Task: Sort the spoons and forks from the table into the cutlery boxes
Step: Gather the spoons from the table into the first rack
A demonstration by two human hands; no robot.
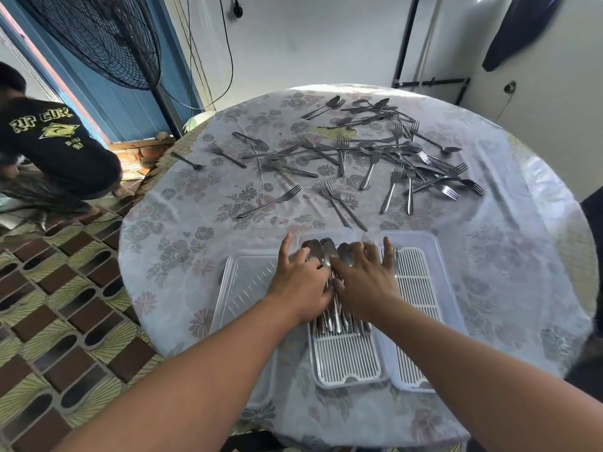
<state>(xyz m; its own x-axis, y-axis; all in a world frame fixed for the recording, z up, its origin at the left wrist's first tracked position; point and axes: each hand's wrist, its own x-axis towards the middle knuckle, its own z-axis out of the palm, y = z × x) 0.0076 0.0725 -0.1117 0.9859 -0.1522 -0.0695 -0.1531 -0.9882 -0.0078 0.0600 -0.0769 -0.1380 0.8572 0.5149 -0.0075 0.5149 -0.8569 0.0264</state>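
A stack of steel spoons lies in the middle cutlery box, a white slatted tray. My left hand and my right hand both rest on top of the spoons with fingers spread, pressing them together. A clear box sits to the left and another white slatted box to the right. Several forks and a few spoons lie scattered over the far half of the round table.
The table wears a floral plastic cloth. A person in a dark shirt crouches on the floor at the left. A standing fan is behind the table's far left edge. Patterned tiles cover the floor.
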